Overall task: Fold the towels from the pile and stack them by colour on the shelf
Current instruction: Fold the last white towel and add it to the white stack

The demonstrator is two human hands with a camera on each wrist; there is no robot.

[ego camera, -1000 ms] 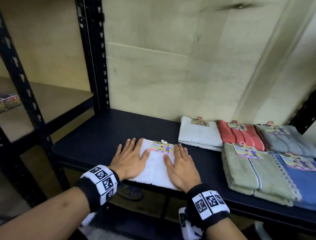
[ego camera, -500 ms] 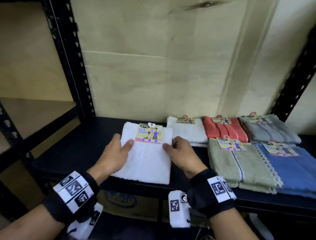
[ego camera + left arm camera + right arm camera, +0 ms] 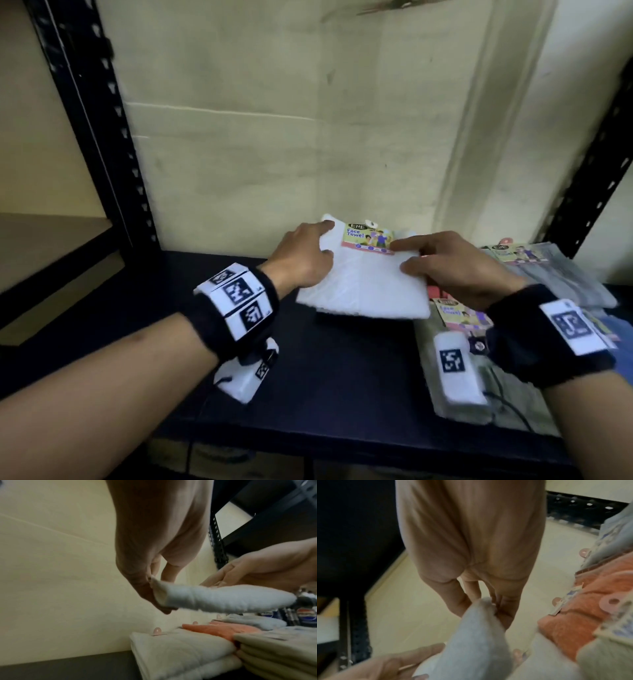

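I hold a folded white towel (image 3: pixel 363 284) with a printed label in the air above the dark shelf (image 3: pixel 308 370). My left hand (image 3: pixel 305 253) grips its left edge and my right hand (image 3: pixel 442 263) grips its right edge. In the left wrist view the held white towel (image 3: pixel 221 599) hangs above a folded white towel (image 3: pixel 180 650) that lies on the shelf by the wall. An orange towel (image 3: pixel 221 628), a grey towel (image 3: pixel 254 622) and a green stack (image 3: pixel 281 649) lie to its right. The right wrist view shows my fingers (image 3: pixel 505 609) pinching the white towel's corner (image 3: pixel 481 628).
Black perforated uprights (image 3: pixel 102 130) frame the shelf on the left and right (image 3: pixel 589 164). A pale wall (image 3: pixel 308 120) stands close behind. A green towel (image 3: pixel 455 377) and a blue towel (image 3: pixel 613 325) lie at front right. A wooden shelf (image 3: pixel 44 246) is at far left.
The white towel went from lying flat under my palms to being gripped at both edges, lifted off the shelf and carried right and back toward the wall.
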